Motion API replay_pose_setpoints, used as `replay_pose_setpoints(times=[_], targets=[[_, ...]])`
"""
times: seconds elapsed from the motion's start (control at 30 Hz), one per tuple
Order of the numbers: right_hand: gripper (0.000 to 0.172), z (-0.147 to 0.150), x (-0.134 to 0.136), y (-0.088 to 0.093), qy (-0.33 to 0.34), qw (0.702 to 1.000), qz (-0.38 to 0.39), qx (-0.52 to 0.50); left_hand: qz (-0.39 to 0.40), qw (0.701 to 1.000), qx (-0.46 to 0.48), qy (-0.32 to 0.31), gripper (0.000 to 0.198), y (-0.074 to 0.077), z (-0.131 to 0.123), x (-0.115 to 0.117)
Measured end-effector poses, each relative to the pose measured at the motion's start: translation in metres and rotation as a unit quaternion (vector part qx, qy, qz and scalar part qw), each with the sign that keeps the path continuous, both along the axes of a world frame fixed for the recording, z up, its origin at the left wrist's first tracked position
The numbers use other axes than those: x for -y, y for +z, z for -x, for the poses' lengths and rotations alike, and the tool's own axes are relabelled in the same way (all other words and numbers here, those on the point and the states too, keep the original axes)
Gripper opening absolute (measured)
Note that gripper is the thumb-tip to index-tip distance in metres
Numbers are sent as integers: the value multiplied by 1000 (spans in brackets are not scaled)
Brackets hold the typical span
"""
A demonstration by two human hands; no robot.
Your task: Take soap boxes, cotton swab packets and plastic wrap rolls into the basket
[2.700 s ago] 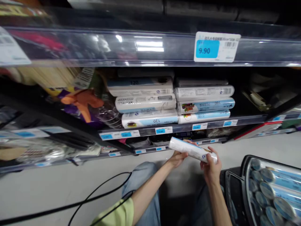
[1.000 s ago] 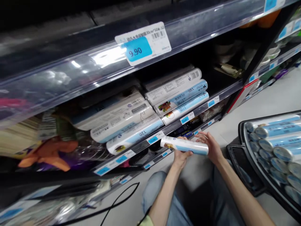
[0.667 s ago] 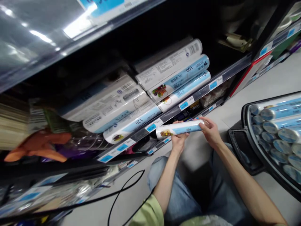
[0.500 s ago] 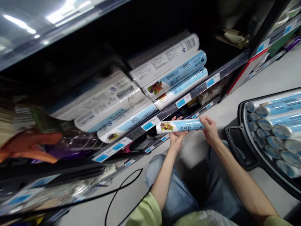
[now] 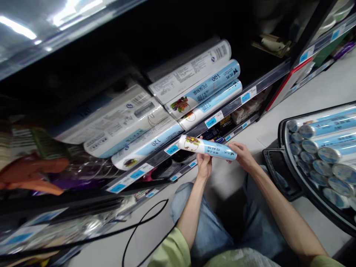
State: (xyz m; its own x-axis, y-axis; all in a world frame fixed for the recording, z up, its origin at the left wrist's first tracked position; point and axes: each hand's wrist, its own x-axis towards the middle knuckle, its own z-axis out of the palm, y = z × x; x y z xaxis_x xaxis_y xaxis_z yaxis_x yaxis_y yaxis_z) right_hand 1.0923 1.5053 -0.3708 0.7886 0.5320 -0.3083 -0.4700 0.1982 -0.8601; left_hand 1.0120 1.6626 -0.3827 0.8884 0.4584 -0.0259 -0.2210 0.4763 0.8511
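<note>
Between my two hands is a slim roll of food wrap (image 5: 215, 149), white and light blue with a food picture near its left end. My left hand (image 5: 204, 163) grips it from below near the middle, fingers curled behind. At its right end, my right hand (image 5: 241, 155) is closed around the tip. The roll is held in front of the shelf edge (image 5: 191, 131), its left end slightly higher. Behind it, larger rolls of wrap (image 5: 205, 87) lie stacked on the shelf, and a wider stack of rolls (image 5: 119, 128) lies to their left.
A black-rimmed basket (image 5: 280, 128) full of similar rolls stands on the floor at the right. Orange items (image 5: 33, 174) lie on the shelf at the left. A black cable (image 5: 130, 226) loops at the lower left. Price tags (image 5: 214, 120) line the shelf edge.
The roll has tilted, its right end dropping and its left end rising. It has shifted slightly left, with both hands still on it.
</note>
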Motion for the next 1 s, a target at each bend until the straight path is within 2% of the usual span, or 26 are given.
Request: replay_pose_setpoints(times=[0.07,0.17,0.2,0.23,0.27,0.3,0.37,0.43,0.53,0.6,0.77,0.83,0.9,1.0], targets=[[56,3,3,4,113,993,-14,23,16,1000,17,-8,92,-2,4,-3],[59,7,6,6,322,943,-41,75,28,995,30,-89,88,-10,12,-2],[56,8,6,5,363,926,-41,92,31,991,29,-128,85,-13,14,-2],[50,8,5,3,372,921,-37,107,34,986,26,-161,82,-15,16,-1],[47,8,5,0,347,930,-35,118,40,982,19,-186,78,-17,17,-2],[48,6,5,-3,291,948,-39,121,46,978,4,-205,76,-18,18,-2],[52,3,5,-8,147,982,-66,103,58,968,-45,-241,73,-17,17,-6],[52,0,4,-10,46,992,-88,75,56,951,-105,-285,71,-14,14,-13],[73,-1,4,-8,27,996,-70,51,30,935,-156,-317,70,-12,9,-23],[81,-1,3,-5,30,997,-56,42,17,929,-164,-332,73,-14,7,-29],[81,3,1,-1,36,997,-56,35,2,906,-120,-405,68,-16,11,-34],[77,3,1,0,-1,997,-76,27,27,911,-109,-397,76,-14,12,-32],[71,3,0,1,-64,992,-109,14,63,926,-91,-361,96,-13,12,-28],[59,1,-1,3,-153,976,-153,0,78,963,-44,-256,110,-16,12,-23]])
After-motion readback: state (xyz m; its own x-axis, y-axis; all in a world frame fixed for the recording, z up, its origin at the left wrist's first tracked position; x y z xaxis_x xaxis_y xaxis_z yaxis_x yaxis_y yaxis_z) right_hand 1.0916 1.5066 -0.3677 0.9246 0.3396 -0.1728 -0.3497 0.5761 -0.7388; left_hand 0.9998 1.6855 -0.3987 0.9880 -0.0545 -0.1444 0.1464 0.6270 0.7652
